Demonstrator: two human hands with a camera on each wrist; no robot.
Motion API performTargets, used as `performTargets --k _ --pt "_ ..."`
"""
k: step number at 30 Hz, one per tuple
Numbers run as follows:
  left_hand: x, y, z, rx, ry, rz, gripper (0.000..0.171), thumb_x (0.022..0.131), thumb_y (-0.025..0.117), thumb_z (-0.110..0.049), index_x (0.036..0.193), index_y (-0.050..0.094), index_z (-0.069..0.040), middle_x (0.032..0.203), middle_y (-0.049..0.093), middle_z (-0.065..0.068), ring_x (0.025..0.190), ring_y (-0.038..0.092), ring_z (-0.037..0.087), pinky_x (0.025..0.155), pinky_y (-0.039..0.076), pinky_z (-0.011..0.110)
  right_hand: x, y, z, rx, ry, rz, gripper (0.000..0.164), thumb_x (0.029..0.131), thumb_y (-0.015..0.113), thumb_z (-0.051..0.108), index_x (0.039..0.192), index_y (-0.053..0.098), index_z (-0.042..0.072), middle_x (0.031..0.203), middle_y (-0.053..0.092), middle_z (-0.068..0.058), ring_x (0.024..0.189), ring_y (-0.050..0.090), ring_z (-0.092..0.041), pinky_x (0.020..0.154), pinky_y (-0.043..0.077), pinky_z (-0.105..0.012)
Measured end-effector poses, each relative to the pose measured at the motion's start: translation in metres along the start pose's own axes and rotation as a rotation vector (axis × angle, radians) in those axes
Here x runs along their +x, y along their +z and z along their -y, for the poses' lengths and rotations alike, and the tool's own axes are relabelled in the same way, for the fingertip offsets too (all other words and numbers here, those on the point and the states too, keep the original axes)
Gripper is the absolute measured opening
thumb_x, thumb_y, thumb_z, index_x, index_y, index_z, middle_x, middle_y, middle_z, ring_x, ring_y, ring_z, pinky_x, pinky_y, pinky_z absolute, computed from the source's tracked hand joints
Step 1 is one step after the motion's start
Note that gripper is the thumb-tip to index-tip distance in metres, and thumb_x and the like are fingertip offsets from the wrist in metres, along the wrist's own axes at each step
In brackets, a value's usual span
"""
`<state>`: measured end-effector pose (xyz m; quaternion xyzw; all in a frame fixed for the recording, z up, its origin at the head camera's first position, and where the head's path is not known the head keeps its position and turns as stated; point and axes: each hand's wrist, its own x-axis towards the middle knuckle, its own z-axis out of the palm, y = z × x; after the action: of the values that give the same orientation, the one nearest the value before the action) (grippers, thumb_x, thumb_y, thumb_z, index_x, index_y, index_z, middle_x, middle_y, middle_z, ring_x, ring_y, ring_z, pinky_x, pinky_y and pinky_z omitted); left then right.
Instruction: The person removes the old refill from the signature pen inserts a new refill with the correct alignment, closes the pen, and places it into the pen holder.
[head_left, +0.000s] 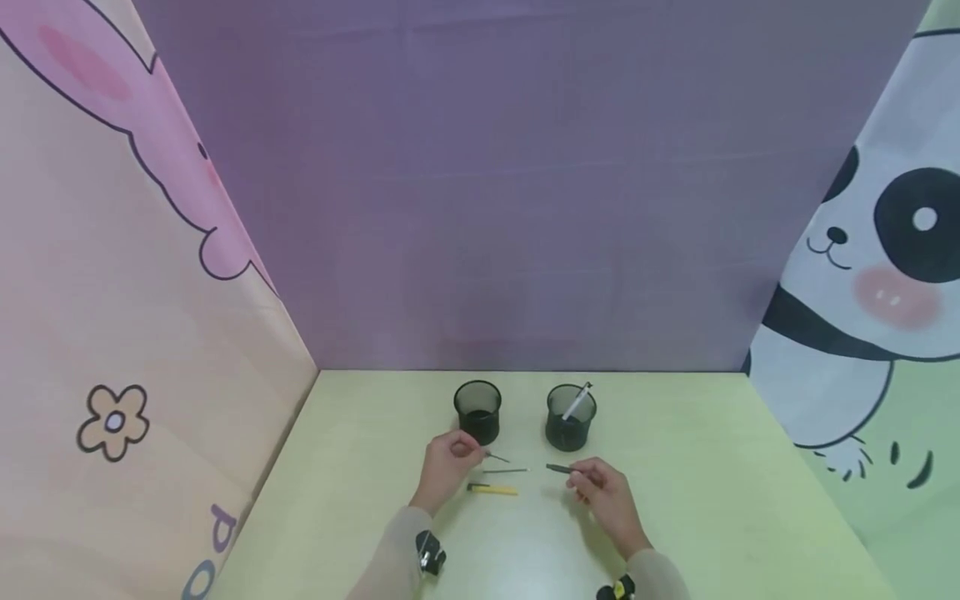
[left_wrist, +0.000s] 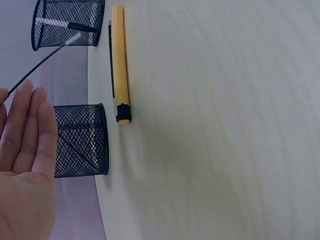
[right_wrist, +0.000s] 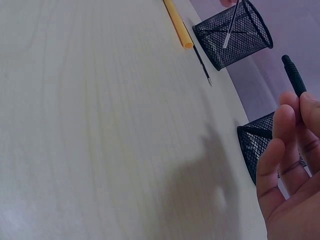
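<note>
My left hand [head_left: 444,471] pinches a thin pen refill [left_wrist: 42,64] near one end, its pale tip slanting toward the right hand. Between the thumb and fingertips of my right hand [head_left: 609,502] is a short black ribbed pen piece [right_wrist: 294,75], its narrow end pointing left in the head view. Both hands are raised over the table, apart from each other. Below and between them lie a second refill [head_left: 506,471] and a yellow pen barrel [head_left: 493,490] with a black clip, side by side.
Two black mesh pen cups stand behind the hands. The left cup [head_left: 480,430] is just beyond my left hand; the right cup [head_left: 567,437] holds a white pen [head_left: 577,402] leaning on its rim. A purple cloth [head_left: 525,208] hangs at the table's back edge.
</note>
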<state>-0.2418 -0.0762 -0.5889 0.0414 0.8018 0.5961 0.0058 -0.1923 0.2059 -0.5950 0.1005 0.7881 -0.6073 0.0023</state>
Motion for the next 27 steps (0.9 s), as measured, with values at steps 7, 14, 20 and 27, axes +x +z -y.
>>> performTargets --k 7,14,20,27 --pt "-0.0018 0.0016 -0.0037 -0.051 0.02 -0.015 0.009 0.088 0.079 -0.013 0.089 0.07 -0.011 0.103 0.078 0.004 0.091 0.075 0.015 0.078 0.061 0.025 0.0002 -0.0007 0.0002 -0.02 0.01 0.004 0.015 0.096 0.066 0.005 0.11 0.068 0.002 0.088 0.074 -0.006 0.074 0.061 -0.019 0.064 0.053 -0.027" --pt "-0.0029 0.0024 -0.0061 -0.067 0.021 -0.007 0.012 0.087 0.081 -0.017 0.089 0.07 -0.012 0.1 0.078 0.004 0.089 0.074 0.014 0.077 0.059 0.023 0.0003 -0.0025 -0.0005 -0.029 -0.006 0.015 0.015 0.096 0.065 0.005 0.111 0.068 0.002 0.09 0.075 -0.006 0.075 0.062 -0.019 0.064 0.053 -0.027" --pt "-0.0015 0.005 -0.0061 -0.02 0.036 0.027 0.014 0.092 0.077 -0.024 0.1 0.074 -0.013 0.091 0.076 0.0 0.081 0.071 0.013 0.072 0.058 0.024 0.0026 -0.0002 0.0011 -0.033 -0.003 0.007 0.015 0.097 0.065 0.007 0.111 0.068 0.003 0.09 0.074 -0.006 0.076 0.061 -0.02 0.065 0.053 -0.028" --pt "-0.0029 0.0069 -0.0067 0.128 0.107 0.102 0.017 0.096 0.071 -0.033 0.102 0.077 -0.018 0.09 0.072 -0.006 0.076 0.061 0.01 0.064 0.051 0.023 0.0051 0.0031 0.0035 -0.042 0.014 -0.004 0.015 0.096 0.066 0.007 0.111 0.068 0.003 0.09 0.074 -0.005 0.077 0.062 -0.022 0.066 0.053 -0.029"
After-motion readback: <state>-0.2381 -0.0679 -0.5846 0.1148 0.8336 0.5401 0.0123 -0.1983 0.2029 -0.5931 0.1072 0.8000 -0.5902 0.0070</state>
